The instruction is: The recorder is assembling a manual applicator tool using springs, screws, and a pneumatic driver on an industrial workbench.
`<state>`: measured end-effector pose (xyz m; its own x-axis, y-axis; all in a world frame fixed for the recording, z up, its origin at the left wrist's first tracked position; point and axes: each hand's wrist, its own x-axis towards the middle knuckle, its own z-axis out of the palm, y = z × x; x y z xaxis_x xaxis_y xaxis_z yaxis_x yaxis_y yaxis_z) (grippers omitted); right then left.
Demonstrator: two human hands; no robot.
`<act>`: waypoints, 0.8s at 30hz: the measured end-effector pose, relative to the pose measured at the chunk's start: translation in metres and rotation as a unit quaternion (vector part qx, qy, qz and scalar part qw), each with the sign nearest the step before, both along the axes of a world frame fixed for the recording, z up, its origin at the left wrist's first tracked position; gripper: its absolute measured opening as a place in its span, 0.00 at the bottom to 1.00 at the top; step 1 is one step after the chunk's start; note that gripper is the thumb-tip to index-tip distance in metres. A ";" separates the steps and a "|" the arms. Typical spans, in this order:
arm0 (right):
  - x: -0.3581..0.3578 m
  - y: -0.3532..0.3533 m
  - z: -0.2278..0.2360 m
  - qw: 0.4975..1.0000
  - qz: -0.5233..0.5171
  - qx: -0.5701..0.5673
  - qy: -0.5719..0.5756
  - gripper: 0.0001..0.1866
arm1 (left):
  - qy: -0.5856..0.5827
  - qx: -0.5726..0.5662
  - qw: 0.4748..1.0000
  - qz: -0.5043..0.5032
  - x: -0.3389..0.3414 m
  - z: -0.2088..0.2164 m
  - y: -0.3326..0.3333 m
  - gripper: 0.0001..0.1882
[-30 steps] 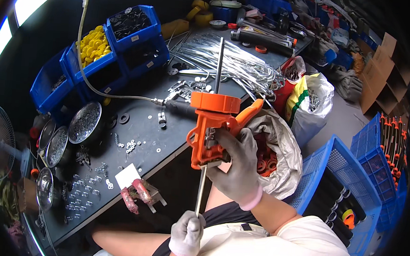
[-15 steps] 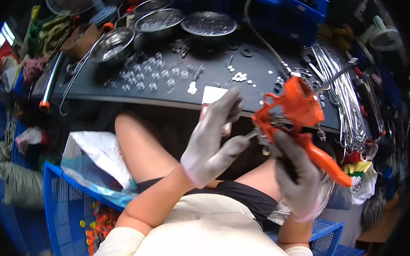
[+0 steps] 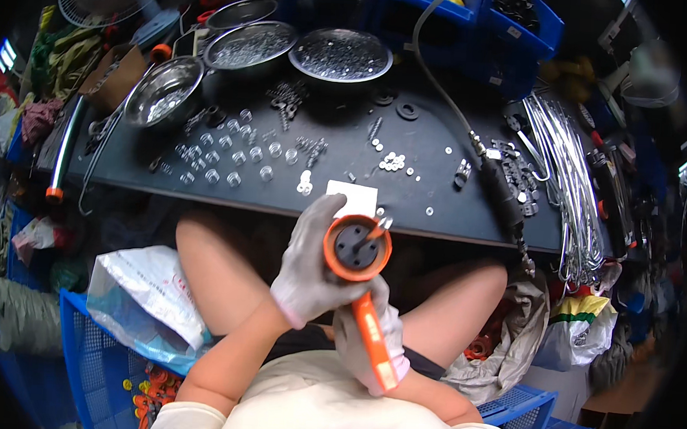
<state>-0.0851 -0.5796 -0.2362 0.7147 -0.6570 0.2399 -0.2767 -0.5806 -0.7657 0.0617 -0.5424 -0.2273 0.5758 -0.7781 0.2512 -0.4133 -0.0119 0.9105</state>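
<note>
An orange caulking gun body (image 3: 375,334) is in front of my lap, its round open end facing up. Inside that ring sits a black disc (image 3: 356,247) with several holes, and a short metal piece (image 3: 385,223) pokes out at the rim. My left hand (image 3: 309,263), in a pale grey glove, is closed around the left side of the round end. Below it, my right hand (image 3: 361,343), gloved too, grips the body by its handle; the handle partly hides the fingers. A white card or pad (image 3: 352,197) lies on the table edge just beyond.
On the dark table (image 3: 298,192) are metal bowls (image 3: 341,55) of small parts, clear rings (image 3: 238,158), white washers (image 3: 392,162) and hooked steel rods (image 3: 570,181). A hose-fed power driver (image 3: 502,199) rests at right. Blue crates (image 3: 103,357) flank my legs.
The caulking gun body has come from the right to the middle, turned with its round end up. My left hand, formerly spread and empty, has closed on it. The driver now lies apart from it.
</note>
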 end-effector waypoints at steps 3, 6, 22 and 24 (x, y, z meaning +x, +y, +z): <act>-0.013 -0.038 0.025 0.973 0.223 -0.044 0.032 0.17 | -0.044 -0.094 0.993 -0.054 0.004 0.019 0.004 0.43; -0.029 -0.133 0.095 0.849 0.424 0.231 0.215 0.09 | -0.121 -0.049 0.989 -0.073 0.009 0.029 0.003 0.30; 0.285 -0.415 -0.049 0.884 -0.107 -0.394 0.229 0.17 | -0.136 0.071 0.966 0.207 0.047 0.000 0.003 0.08; 0.279 -0.431 -0.050 0.891 -0.089 -0.326 0.302 0.16 | -0.199 0.156 0.948 0.193 0.064 -0.003 -0.009 0.09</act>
<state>0.1940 -1.0107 -0.2864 0.7407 -0.6350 0.2194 -0.6569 -0.7530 0.0385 0.1255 -0.5517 -0.2299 0.7408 -0.6011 0.2998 -0.6330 -0.4752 0.6112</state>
